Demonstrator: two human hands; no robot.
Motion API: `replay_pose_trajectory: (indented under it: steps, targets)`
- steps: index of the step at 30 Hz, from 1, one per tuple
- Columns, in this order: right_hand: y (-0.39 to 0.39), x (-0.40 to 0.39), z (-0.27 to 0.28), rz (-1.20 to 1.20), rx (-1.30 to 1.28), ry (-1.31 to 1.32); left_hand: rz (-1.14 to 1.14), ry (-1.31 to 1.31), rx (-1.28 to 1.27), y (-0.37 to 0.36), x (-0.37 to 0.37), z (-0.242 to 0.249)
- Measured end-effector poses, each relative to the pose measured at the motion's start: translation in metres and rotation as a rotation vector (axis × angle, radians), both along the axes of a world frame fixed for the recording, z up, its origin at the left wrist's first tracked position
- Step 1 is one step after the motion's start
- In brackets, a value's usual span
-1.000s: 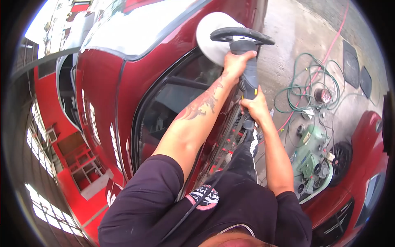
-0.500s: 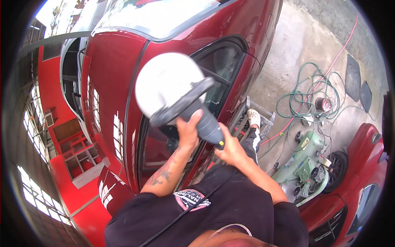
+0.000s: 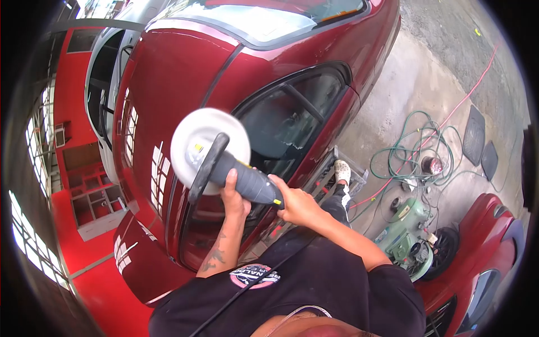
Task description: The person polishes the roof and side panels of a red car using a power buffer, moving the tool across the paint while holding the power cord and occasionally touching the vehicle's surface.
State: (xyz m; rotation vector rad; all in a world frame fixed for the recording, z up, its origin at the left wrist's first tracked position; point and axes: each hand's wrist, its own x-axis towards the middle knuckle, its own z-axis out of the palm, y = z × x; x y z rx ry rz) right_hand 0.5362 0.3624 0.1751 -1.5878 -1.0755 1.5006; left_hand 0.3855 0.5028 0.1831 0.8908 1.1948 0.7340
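Observation:
A car polisher with a dark grey body (image 3: 247, 182), a black loop handle (image 3: 210, 163) and a round white pad (image 3: 234, 133) is held in both hands. My left hand (image 3: 234, 196) is closed around the body behind the loop handle. Around the rear end, close to a yellow mark, wraps my right hand (image 3: 297, 201). In this view the pad overlaps the roof edge of a glossy red car (image 3: 188, 70), above its side window (image 3: 289, 126). A black cord (image 3: 241, 292) runs across my shirt.
Under my foot in a light clog (image 3: 342, 171) is a metal step (image 3: 359, 180). On the floor lie a coiled green hose (image 3: 387, 150), a red hose (image 3: 460, 101) and dark mats (image 3: 474, 135). A green compressor (image 3: 405, 238) stands near another red car (image 3: 477, 241).
The polisher has come down and left, toward the roof edge, and its pad looks smaller, farther from the camera. Both hands keep their hold. The whole view has shifted slightly.

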Motion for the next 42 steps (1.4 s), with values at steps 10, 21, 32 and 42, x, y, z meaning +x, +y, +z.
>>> replay_pose_trajectory:
  steps: [10,21,32,42]
  targets:
    - [0.007,0.089,0.031,-0.433,-0.12,-0.174,-0.268,-0.076,-0.033,0.038,0.17,0.003]
    - [-0.02,0.025,0.027,-0.523,-0.049,-0.032,-0.329,-0.07,0.179,0.013,0.123,0.021]
    - [-0.037,-0.151,0.056,-0.144,0.019,-0.154,0.065,-0.208,0.303,-0.037,-0.119,0.055]
    - [-0.024,-0.294,0.062,0.308,0.004,-0.434,0.544,-0.474,0.226,-0.089,-0.311,0.044]
